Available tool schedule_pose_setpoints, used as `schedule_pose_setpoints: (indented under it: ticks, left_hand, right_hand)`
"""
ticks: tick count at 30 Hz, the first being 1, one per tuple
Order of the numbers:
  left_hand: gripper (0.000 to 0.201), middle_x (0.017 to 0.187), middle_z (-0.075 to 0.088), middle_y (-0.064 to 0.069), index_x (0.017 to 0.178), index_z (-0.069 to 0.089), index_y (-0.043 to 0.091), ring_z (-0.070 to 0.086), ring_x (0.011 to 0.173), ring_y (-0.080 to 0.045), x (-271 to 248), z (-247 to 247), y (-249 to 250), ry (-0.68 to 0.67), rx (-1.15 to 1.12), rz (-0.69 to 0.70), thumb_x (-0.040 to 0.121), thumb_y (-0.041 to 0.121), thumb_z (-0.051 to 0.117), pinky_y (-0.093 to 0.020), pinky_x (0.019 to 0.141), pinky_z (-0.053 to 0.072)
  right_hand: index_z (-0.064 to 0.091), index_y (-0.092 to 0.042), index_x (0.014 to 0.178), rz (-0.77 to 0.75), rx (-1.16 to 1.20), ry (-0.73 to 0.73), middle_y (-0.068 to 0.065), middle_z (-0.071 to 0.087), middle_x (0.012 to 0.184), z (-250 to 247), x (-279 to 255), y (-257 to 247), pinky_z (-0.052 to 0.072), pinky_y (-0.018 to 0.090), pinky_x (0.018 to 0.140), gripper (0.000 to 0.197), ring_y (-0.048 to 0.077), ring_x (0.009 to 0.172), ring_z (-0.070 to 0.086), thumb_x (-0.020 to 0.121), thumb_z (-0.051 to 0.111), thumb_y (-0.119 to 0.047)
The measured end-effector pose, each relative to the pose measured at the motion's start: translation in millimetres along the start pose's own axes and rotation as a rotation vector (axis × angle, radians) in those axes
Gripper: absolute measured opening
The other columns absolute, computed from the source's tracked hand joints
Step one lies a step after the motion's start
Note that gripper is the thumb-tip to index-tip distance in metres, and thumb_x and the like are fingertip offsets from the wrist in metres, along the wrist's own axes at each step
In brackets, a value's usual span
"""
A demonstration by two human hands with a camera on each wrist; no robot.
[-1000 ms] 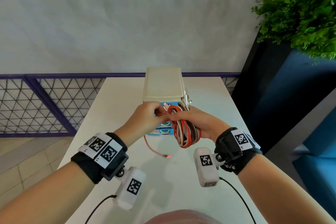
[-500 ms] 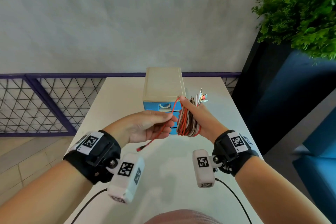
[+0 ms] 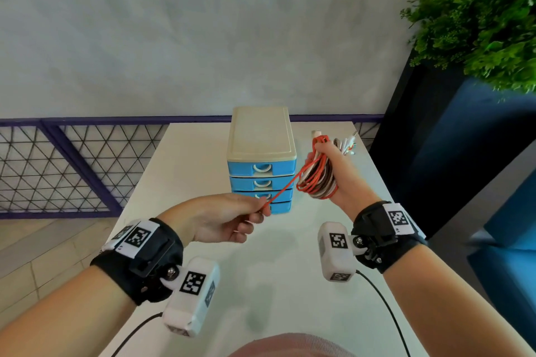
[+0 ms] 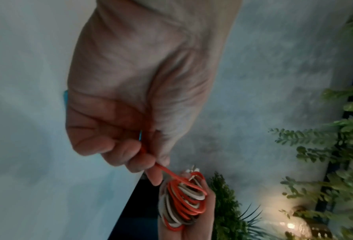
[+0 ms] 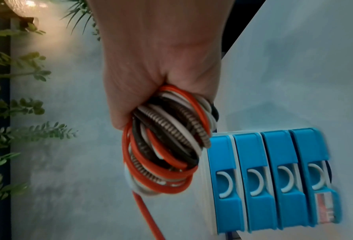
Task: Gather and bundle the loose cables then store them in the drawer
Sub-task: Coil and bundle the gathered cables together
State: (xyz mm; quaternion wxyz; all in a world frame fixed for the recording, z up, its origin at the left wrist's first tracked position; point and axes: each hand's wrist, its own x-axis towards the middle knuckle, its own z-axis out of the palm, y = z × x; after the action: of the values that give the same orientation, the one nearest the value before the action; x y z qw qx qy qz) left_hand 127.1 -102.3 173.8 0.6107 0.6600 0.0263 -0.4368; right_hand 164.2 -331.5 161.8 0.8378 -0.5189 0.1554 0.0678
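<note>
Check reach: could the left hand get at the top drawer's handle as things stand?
Probably not yet: the path to the top drawer looks free, but the left hand pinches the red cable running to the bundle gripped by the right hand.

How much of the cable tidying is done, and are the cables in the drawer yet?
Gathering looks done: the right hand grips the coiled cable bundle. In hand now: the left hand pinches the red cable's loose end, pulled straight out from the bundle, likely for wrapping it. Left: securing that end and storing the bundle. All four blue drawers are closed, so nothing is put away yet.
</note>
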Motion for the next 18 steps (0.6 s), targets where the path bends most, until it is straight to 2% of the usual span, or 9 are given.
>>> schedule_pose_setpoints:
  ticks: [2,4,7,8,10,12,14,16,18]
  left_hand:
    - [0.017,0.066,0.052,0.009,0.088,0.064,0.016,0.040,0.051,-0.006,2,-3,-6,0.057,0.132,0.037,0.095,0.027,0.054,-0.019,0.053,0.035]
    - [0.011,0.069,0.061,0.010,0.082,0.068,0.016,0.047,0.055,-0.005,8,-3,-4,0.214,0.348,0.212,0.091,0.015,0.061,-0.020,0.056,0.041]
    - [0.018,0.072,0.068,0.011,0.074,0.071,0.028,0.058,0.061,0.002,11,2,9,0.449,0.582,0.509,0.083,0.012,0.071,-0.021,0.066,0.050]
    - [0.018,0.073,0.069,0.012,0.075,0.071,0.029,0.059,0.063,0.003,11,5,14,0.481,0.625,0.585,0.081,0.013,0.072,-0.019,0.069,0.049]
    - [0.015,0.074,0.069,0.013,0.079,0.071,0.027,0.060,0.066,0.005,10,10,18,0.539,0.683,0.700,0.078,0.012,0.074,-0.009,0.067,0.045]
    - [0.019,0.073,0.068,0.011,0.088,0.066,0.021,0.061,0.067,0.003,11,15,19,0.587,0.676,0.751,0.076,0.011,0.076,-0.006,0.064,0.042]
    - [0.030,0.073,0.069,0.004,0.097,0.055,0.017,0.062,0.066,-0.001,13,18,17,0.603,0.630,0.768,0.076,0.010,0.075,-0.008,0.063,0.045]
    - [0.035,0.072,0.070,0.003,0.100,0.046,0.015,0.062,0.064,-0.002,16,20,12,0.633,0.611,0.775,0.078,0.011,0.073,-0.008,0.060,0.044]
    - [0.035,0.073,0.070,0.002,0.099,0.043,0.014,0.062,0.064,0.000,18,19,8,0.649,0.613,0.768,0.080,0.011,0.072,-0.007,0.060,0.043]
  right_hand:
    - [0.063,-0.007,0.093,0.035,-0.015,-0.064,0.006,0.067,0.080,-2,-3,-4,0.055,0.033,0.067,0.023,0.019,0.067,0.067,0.087,0.064,-0.028]
    - [0.062,-0.004,0.096,0.073,-0.065,-0.168,0.011,0.069,0.083,2,-7,-4,0.057,0.033,0.067,0.022,0.021,0.071,0.069,0.091,0.059,-0.025]
    - [0.062,-0.002,0.098,0.156,-0.181,-0.276,0.015,0.071,0.086,11,-14,0,0.057,0.034,0.070,0.021,0.024,0.077,0.070,0.092,0.057,-0.021]
    - [0.062,-0.001,0.101,0.180,-0.217,-0.300,0.017,0.071,0.088,15,-16,2,0.057,0.034,0.069,0.023,0.025,0.076,0.070,0.091,0.058,-0.021]
    - [0.060,0.003,0.109,0.206,-0.257,-0.335,0.020,0.069,0.092,20,-19,6,0.057,0.034,0.068,0.029,0.027,0.076,0.070,0.090,0.060,-0.019]
    - [0.061,0.004,0.112,0.211,-0.277,-0.369,0.021,0.069,0.093,24,-20,9,0.057,0.036,0.071,0.032,0.028,0.079,0.070,0.089,0.062,-0.018]
    - [0.065,0.001,0.103,0.191,-0.318,-0.389,0.017,0.069,0.086,28,-21,11,0.057,0.036,0.073,0.021,0.026,0.073,0.069,0.089,0.062,-0.015]
    - [0.068,-0.002,0.094,0.151,-0.385,-0.385,0.015,0.069,0.081,31,-23,13,0.056,0.036,0.074,0.012,0.024,0.070,0.068,0.088,0.064,-0.012]
    - [0.068,-0.002,0.094,0.119,-0.430,-0.382,0.016,0.070,0.081,32,-22,16,0.055,0.037,0.075,0.012,0.026,0.072,0.068,0.085,0.066,-0.009]
